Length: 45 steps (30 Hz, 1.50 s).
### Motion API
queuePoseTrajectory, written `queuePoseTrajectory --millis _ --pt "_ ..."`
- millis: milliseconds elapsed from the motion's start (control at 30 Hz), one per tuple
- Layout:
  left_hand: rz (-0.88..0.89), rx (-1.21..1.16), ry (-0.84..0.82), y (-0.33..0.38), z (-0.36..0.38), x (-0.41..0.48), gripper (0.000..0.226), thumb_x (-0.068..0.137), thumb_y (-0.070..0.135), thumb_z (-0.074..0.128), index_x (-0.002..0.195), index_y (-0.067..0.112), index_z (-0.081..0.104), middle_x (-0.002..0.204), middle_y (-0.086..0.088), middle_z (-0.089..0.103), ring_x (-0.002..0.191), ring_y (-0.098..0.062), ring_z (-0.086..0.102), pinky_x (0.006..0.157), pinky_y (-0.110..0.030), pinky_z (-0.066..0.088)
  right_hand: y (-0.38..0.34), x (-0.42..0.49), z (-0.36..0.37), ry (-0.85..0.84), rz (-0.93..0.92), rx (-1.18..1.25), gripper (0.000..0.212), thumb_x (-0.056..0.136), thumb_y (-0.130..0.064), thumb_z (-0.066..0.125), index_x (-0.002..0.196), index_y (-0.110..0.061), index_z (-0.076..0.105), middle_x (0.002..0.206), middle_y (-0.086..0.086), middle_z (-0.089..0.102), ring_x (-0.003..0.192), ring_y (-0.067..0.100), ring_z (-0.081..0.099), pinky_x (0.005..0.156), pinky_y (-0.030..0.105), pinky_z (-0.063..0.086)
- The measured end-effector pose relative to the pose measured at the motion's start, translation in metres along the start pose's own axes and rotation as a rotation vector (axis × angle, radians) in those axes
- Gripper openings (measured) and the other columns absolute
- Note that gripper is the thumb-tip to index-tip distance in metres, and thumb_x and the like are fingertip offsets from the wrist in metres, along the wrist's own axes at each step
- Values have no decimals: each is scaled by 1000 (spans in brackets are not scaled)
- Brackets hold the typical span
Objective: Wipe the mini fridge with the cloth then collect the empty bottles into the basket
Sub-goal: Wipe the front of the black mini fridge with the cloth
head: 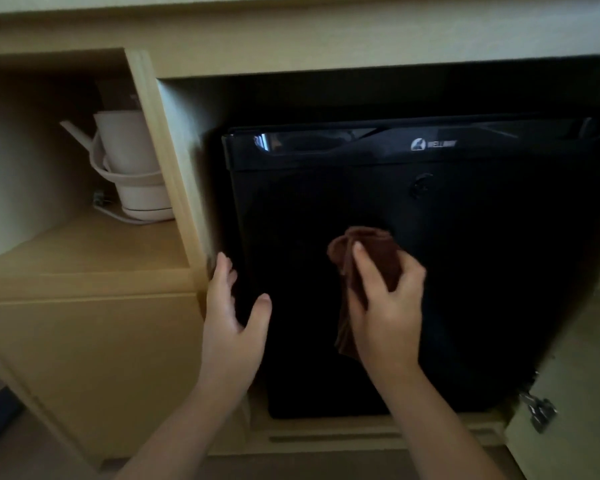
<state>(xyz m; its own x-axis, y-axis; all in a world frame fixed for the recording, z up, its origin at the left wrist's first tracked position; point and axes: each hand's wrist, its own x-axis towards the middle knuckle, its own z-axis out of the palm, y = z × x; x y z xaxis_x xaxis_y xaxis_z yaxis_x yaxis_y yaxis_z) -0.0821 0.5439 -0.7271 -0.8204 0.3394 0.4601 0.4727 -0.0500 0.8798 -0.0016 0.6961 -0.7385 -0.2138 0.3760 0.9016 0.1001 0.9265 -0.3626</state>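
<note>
Gripping the bunched brown cloth (368,249) against the black door of the mini fridge (482,271), our right hand (387,310) curls its fingers over the fabric, forearm reaching up from below. Our left hand (232,317) is spread wide and holds nothing, fingers straight at the door's left edge. To wipe well, we should press evenly and overlap passes from the glossy top strip downward. The fridge sits in a wooden cabinet (84,341), with a white kettle (132,161) on the shelf beside it. No bottles or basket show.
</note>
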Motion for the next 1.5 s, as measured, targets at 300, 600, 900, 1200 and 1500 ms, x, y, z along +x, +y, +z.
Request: queuePoseTrajectory --millis 300,600,900,1200,1500 --pt "-90 32 -131 -18 15 -9 80 87 17 57 147 26 3 148 12 24 135 -4 23 110 -28 21 71 5 -51 242 401 0 44 86 -12 61 129 -8 50 125 24 34 113 24 44 100 16 31" --pt "-22 231 -178 -37 2 -18 87 83 26 60 119 74 -3 141 32 14 135 0 17 110 -31 21 -20 -48 24 -87 -56 -68 59 74 -6 71 127 -20 49 116 26 49 84 40 58 66 41 55" --pt "-48 397 -137 -52 20 -38 103 60 62 59 122 65 -22 147 31 -2 135 0 10 106 -28 18 41 -60 -3 -180 -91 -94 46 80 -6 65 124 -20 57 111 27 58 79 39 60 60 41 54" --pt "16 563 12 -64 43 -40 111 67 53 62 140 38 -19 154 3 1 139 -21 9 109 -42 21 160 -67 -70 15 231 -79 49 80 -12 67 126 -14 52 124 23 36 110 39 49 99 32 39" --pt "22 525 8 -60 44 -41 106 63 57 55 140 41 -16 155 1 0 140 -21 9 108 -51 24 182 -84 -81 93 470 -68 46 87 -16 61 130 -6 48 129 27 36 116 28 45 95 17 34"
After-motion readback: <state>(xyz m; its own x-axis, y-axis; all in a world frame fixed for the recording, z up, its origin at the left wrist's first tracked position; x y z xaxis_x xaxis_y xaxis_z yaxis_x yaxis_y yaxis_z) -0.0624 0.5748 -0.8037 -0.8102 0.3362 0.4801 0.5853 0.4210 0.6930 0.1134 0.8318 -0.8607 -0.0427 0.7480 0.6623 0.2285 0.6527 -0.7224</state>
